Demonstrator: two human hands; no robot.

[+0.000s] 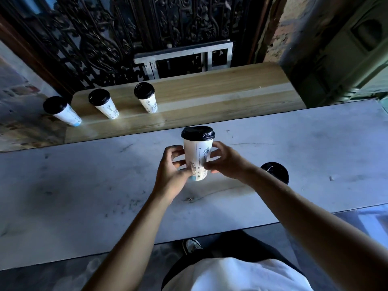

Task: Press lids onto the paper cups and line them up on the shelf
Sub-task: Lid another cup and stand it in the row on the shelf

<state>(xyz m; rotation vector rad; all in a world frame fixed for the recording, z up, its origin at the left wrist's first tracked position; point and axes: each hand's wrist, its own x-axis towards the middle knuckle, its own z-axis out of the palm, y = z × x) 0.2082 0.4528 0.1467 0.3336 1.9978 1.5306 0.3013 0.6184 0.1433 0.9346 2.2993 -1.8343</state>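
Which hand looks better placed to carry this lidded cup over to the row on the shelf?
Probably the left hand: it already grips the cup, and the three cups on the shelf stand on its side.

Between my left hand [171,175] and right hand [225,162] the paper cup [195,159] looks matt white with fine printed line art, capped by a smooth black plastic lid [198,133] with a faint sheen. The counter [84,185] under it looks like pale stone, scuffed and marked. The shelf [210,95] beyond is light wood with visible grain, slightly glossy.
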